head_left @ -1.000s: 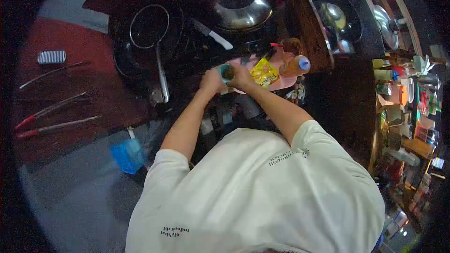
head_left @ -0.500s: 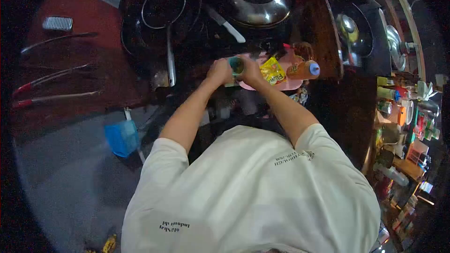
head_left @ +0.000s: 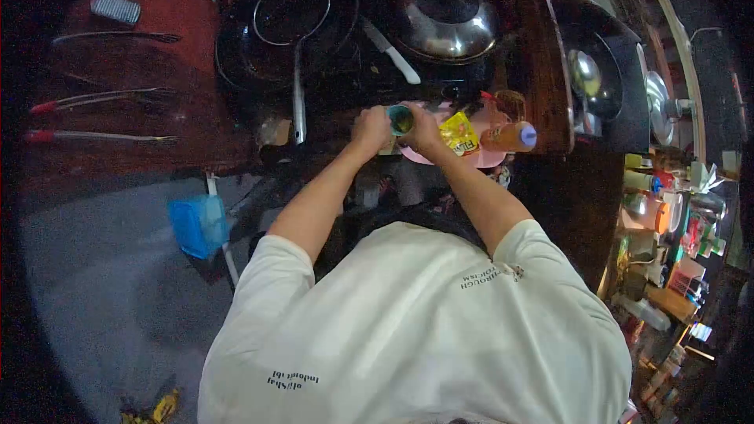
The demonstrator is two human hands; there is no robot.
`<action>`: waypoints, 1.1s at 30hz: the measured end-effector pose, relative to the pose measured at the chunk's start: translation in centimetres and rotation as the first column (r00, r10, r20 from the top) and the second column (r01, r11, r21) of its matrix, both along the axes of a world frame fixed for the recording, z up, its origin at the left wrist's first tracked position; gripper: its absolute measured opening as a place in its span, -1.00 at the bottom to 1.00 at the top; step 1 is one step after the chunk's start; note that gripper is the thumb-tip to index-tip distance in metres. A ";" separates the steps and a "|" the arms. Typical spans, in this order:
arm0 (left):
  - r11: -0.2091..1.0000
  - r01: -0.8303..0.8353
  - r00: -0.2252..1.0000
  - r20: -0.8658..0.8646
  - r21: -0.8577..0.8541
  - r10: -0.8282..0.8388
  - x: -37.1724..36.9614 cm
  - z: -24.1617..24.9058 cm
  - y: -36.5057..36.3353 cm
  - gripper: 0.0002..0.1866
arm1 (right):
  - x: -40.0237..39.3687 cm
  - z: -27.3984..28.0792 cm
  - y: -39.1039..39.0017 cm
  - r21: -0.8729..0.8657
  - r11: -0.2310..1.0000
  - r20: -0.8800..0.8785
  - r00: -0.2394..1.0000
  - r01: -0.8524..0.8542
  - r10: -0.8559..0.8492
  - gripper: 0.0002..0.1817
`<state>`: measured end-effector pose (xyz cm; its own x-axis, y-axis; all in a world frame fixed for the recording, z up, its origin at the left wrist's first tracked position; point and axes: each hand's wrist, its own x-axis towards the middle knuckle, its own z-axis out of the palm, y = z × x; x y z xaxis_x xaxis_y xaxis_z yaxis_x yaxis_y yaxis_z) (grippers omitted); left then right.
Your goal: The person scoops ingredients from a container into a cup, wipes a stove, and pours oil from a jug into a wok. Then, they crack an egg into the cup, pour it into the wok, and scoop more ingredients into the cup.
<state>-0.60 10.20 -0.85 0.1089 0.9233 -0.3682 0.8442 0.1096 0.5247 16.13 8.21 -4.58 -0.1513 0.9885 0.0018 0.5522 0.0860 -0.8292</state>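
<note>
Between my two hands is a small teal cup (head_left: 400, 119), its round mouth facing up toward me and something dark green or yellowish inside. My left hand (head_left: 371, 130) wraps the cup's left side, and my right hand (head_left: 422, 129) closes around its right side. Just right of my right hand, a yellow packet (head_left: 459, 133) lies on a pink tray (head_left: 491, 159). An orange bottle with a lilac cap (head_left: 509, 137) rests at the tray's right end, beside a glass jar (head_left: 510, 104) that is partly hidden.
Beyond my hands are a frying pan with a steel-ringed strainer (head_left: 298, 55), a white-handled knife (head_left: 402, 63) and a domed metal lid (head_left: 448, 20). Tongs (head_left: 102, 99) and a grater (head_left: 115, 9) lie at left. A blue container (head_left: 196, 225) stands below the counter edge.
The view has shifted slightly, so the counter things appear moved a little. Both hands still hold the cup, whose mouth now shows more clearly.
</note>
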 end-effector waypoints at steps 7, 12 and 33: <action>0.998 0.037 0.983 -0.177 -0.043 -0.044 0.0 2.4 0.0 -0.65 | -0.6 -0.2 -0.1 -0.035 0.999 0.002 1.000 -0.009 0.009 -0.16; 0.996 0.056 0.997 -0.056 -0.066 -0.060 -1.1 -2.2 -0.7 -0.67 | -1.2 -0.3 -0.3 0.029 0.999 0.039 0.999 -0.030 0.029 -0.20; 0.988 0.154 0.964 -0.219 -0.009 -0.152 -3.7 1.2 -2.0 -0.73 | -4.1 0.0 -1.0 0.271 0.963 0.058 0.998 0.010 -0.026 -0.36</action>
<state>-4.28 8.18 0.36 0.1670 0.9051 -0.3910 0.9447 -0.0334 0.3261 11.99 7.24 -4.54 -0.1416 0.9550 0.2608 0.6042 0.2920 -0.7414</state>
